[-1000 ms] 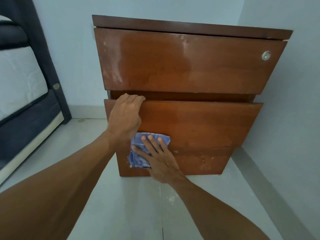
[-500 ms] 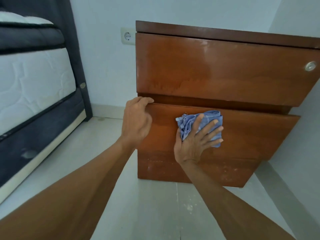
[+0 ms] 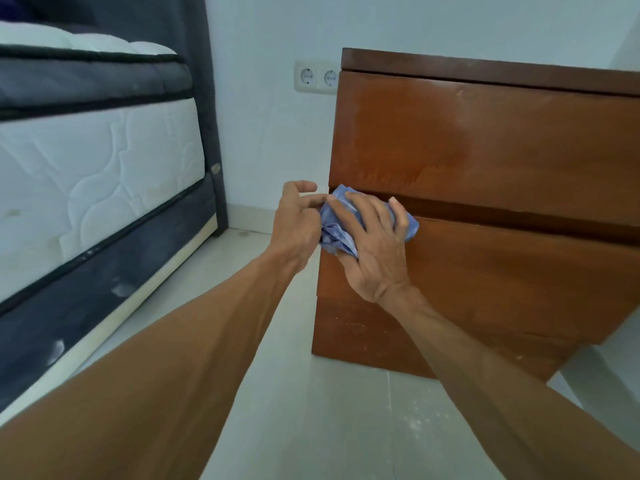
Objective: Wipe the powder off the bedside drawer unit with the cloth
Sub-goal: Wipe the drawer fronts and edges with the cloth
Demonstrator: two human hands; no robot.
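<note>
The brown wooden drawer unit (image 3: pixel 502 140) stands on the floor against the wall, its drawer fronts facing me. Faint white powder smears show on the top drawer front, and specks dot the bottom panel (image 3: pixel 349 327). A crumpled blue cloth (image 3: pixel 334 226) is pressed against the upper left corner of the middle drawer front. My right hand (image 3: pixel 374 251) lies flat over the cloth, fingers spread. My left hand (image 3: pixel 298 223) sits just left of the unit's edge, fingers curled and touching the cloth's left side.
A bed with a white quilted mattress (image 3: pixel 97 174) and dark frame fills the left side. A double wall socket (image 3: pixel 317 77) sits beside the unit. Pale floor tiles (image 3: pixel 311 410) carry scattered powder specks near my right forearm. A wall closes in on the right.
My right hand slid the cloth left and up to the middle drawer's top left corner. My left hand let go of the drawer edge and now touches the cloth. The view shifted left.
</note>
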